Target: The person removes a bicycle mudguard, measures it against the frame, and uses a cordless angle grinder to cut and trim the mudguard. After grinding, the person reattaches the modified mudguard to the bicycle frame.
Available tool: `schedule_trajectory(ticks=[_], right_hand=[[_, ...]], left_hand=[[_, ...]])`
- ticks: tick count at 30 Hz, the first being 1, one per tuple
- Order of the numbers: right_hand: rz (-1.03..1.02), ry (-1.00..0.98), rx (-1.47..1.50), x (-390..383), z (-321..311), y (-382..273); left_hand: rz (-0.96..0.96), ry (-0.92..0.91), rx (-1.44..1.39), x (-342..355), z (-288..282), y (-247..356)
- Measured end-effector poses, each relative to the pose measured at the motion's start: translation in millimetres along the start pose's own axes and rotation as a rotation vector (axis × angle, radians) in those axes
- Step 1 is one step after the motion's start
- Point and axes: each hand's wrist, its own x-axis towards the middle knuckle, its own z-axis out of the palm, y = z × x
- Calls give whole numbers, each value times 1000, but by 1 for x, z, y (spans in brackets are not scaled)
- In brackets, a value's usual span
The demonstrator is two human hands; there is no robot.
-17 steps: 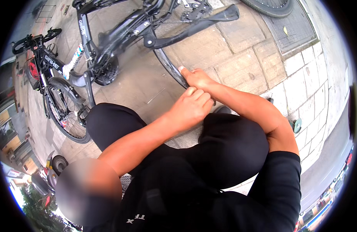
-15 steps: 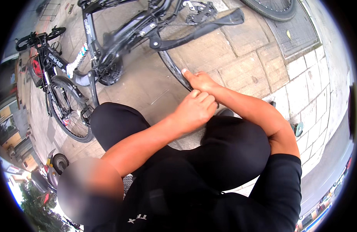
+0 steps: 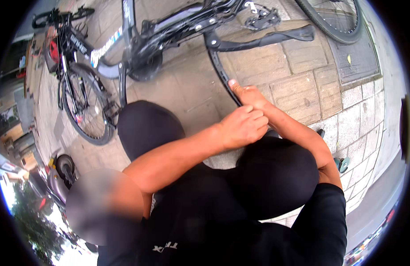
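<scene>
knees: person crouches, black trousers (image 3: 276,177), both forearms come in over the knees.
left hand (image 3: 242,128): fingers curled into a loose fist, resting against the right wrist/back of right hand. can't tell if it grips anything, nothing shows in it.
right hand (image 3: 249,95): nearer the tyre of the two. thumb out straight, tip pressed on the tyre's edge; other fingers hidden under left hand, so grip can't be told.
tyre (image 3: 220,71): black, thin, curved strip w/ long axis running away from the person, from under the hands up toward the bike frame. lies just ahead of right thumb, touching it.
kickstand (image 3: 267,40): black bar, beyond the tyre, pointing right.
bike frame (image 3: 169,26): black, w/ chainring, across top of view.
ground: stone paving (image 3: 298,88), metal cover far right.
far left: 2nd bicycle (image 3: 80,102), upright, well apart.
</scene>
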Motion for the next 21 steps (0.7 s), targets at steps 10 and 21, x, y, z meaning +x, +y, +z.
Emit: schedule_trajectory(ticks=[10,21], right_hand=[[11,-36,59,24,-23,24],[102,-51,226,27,-18,-19]], left_hand=[[-336,235,-216,7,-10,-19],[-1686,-66,-844,10,-6,-87]])
